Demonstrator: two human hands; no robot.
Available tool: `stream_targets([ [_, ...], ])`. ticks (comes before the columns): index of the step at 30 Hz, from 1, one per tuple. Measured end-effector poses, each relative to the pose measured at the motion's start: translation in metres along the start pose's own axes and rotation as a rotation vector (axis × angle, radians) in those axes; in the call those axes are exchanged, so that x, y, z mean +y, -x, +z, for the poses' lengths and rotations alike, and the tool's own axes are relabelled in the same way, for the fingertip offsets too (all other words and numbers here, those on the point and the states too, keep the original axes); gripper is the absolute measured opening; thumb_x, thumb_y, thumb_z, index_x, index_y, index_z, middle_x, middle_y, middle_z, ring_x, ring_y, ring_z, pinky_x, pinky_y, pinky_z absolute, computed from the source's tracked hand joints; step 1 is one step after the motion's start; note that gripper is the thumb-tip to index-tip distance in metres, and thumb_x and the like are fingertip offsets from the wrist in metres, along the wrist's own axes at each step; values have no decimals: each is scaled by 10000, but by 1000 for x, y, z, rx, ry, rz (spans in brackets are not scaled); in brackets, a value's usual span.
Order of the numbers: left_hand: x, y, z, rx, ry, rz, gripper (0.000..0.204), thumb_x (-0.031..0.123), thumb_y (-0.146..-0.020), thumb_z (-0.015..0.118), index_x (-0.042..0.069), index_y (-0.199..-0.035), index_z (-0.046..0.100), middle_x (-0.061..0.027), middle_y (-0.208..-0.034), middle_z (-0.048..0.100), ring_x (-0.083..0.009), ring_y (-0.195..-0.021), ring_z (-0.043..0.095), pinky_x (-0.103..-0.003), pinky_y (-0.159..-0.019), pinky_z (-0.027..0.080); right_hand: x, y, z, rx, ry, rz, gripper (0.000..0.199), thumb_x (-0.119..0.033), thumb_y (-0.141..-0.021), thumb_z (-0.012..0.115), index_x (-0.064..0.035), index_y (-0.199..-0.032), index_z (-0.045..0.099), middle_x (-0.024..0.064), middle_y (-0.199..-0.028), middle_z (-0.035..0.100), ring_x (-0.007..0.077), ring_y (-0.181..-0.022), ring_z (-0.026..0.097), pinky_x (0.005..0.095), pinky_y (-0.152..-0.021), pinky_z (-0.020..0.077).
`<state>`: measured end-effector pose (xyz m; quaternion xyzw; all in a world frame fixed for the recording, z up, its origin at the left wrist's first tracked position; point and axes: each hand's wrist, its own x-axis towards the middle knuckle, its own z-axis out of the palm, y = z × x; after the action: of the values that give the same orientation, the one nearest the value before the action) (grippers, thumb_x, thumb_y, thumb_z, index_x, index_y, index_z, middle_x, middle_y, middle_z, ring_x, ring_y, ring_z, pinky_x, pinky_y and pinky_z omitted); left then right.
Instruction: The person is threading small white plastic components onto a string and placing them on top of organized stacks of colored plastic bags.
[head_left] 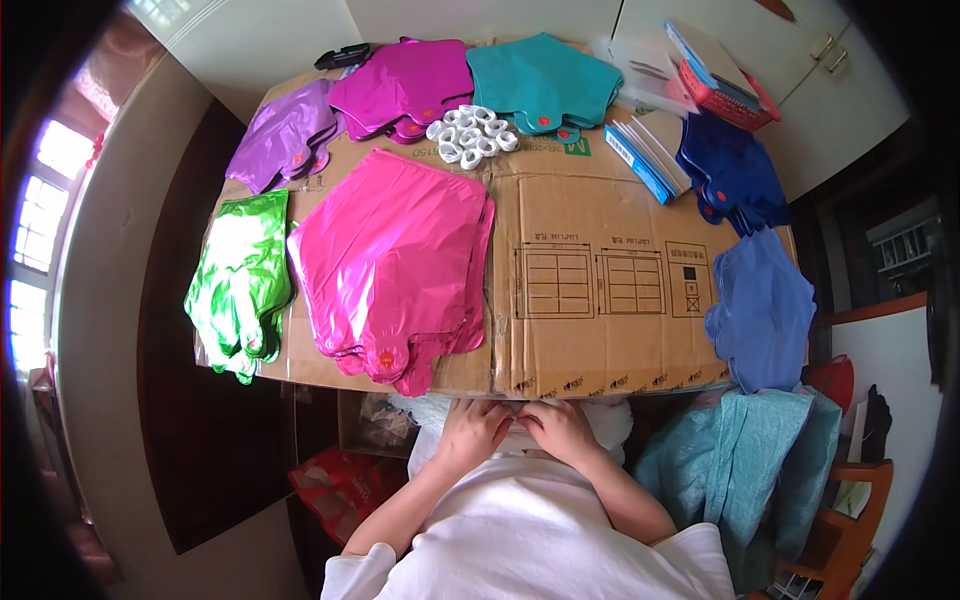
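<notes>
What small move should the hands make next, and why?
Probably the right hand should reach forward to the stack of flat pink foil balloons on the cardboard sheet. Both it and the left hand rest together at the near edge, apparently holding nothing, and that stack lies closest in front of them.

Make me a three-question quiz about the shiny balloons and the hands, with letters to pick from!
1. Where is the green balloon stack?
A. left edge of the cardboard
B. right edge
C. on the floor

2. What colour is the big stack nearest the left hand?
A. teal
B. pink
C. dark blue

3. What are the hands doing?
A. lifting a balloon
B. resting together below the cardboard's near edge
C. holding the white rings

Answers: 1 A, it lies far left. 2 B, bright pink foil. 3 B, the right hand meets the left, away from the balloons.
</notes>
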<state>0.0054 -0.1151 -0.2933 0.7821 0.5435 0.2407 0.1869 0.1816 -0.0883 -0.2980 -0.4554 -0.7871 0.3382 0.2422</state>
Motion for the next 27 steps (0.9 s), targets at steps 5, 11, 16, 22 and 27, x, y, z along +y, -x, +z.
stream_targets([
  [5,-5,4,5,-37,-29,-37,135,181,-704,664,116,-814,621,-55,-843,579,-257,-843,540,-387,-735,401,-16,-3,-18,11,-121,-5,59,-97,-748,623,-61,-750,575,101,-722,594,291,-651,596,380,-590,467],
  [11,29,-13,-49,61,53,36,137,165,-677,678,102,-780,612,-52,-767,563,-247,-760,528,-364,-696,382,-66,5,-48,5,-296,26,67,-61,-790,591,-51,-819,531,108,-729,571,279,-660,587,350,-584,468],
  [16,37,0,-104,-398,857,112,175,82,-724,608,32,-602,493,-75,-561,438,-261,-559,440,-363,-576,339,-104,10,-53,-3,-452,-220,124,-59,-769,629,-58,-841,528,64,-776,583,246,-695,592,330,-590,478],
  [22,27,27,-168,438,1798,171,209,141,-790,485,76,-595,449,-43,-487,379,-206,-466,379,-364,-451,240,-101,7,-51,-77,-268,-351,211,-172,-741,684,-67,-872,556,52,-766,598,213,-655,604,313,-569,483],
  [27,-1,48,-279,858,1458,339,382,184,-916,397,157,-541,328,52,-470,244,-85,-439,247,-253,-504,263,-84,16,-55,-62,-177,-320,124,-133,-744,680,-68,-800,591,49,-660,578,215,-588,585,303,-531,469],
])
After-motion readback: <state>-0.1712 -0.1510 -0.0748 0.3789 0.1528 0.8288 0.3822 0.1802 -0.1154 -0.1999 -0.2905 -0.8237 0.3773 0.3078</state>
